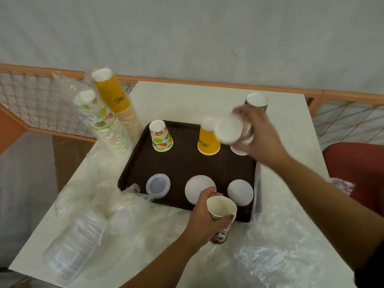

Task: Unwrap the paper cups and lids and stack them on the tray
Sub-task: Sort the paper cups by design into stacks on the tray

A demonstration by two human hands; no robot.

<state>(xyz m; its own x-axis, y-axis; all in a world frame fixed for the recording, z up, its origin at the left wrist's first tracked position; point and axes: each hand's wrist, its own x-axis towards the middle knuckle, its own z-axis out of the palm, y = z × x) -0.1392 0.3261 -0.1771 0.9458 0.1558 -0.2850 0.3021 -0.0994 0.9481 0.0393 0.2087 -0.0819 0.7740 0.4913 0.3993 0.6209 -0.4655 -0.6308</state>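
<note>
A person stands over a white table [178, 96], sorting paper cups onto a dark brown tray [187, 163] with a fine woven texture. The step in hand looks like stacking: the right hand [257, 138], blurred with movement, curls its fingers around an upside-down paper cup [228, 130] above the small stack of cups [242, 146] at the tray's far right corner. The left hand [204, 221] grips a short sleeve of nested patterned cups [221, 215], mouth upward, over the tray's near edge.

Also on the tray, a fruit-printed cup [161, 136] and an orange cup [208, 140] stand upside down along the far edge. Three round lid piles sit along the near edge: a clear plastic lid [158, 186] and two white domed lids [197, 188], [240, 192].

Off the tray's far left corner, two tall sleeves lean in crinkly film: orange cups [116, 100] and fruit-printed cups [104, 125]. A wrapped roll of clear lids [72, 246] lies near the table's near left corner amid loose plastic wrap [280, 256].

Next, the raised cup probably needs lowering squarely over the stack, though the blur makes its exact tilt hard to judge.
</note>
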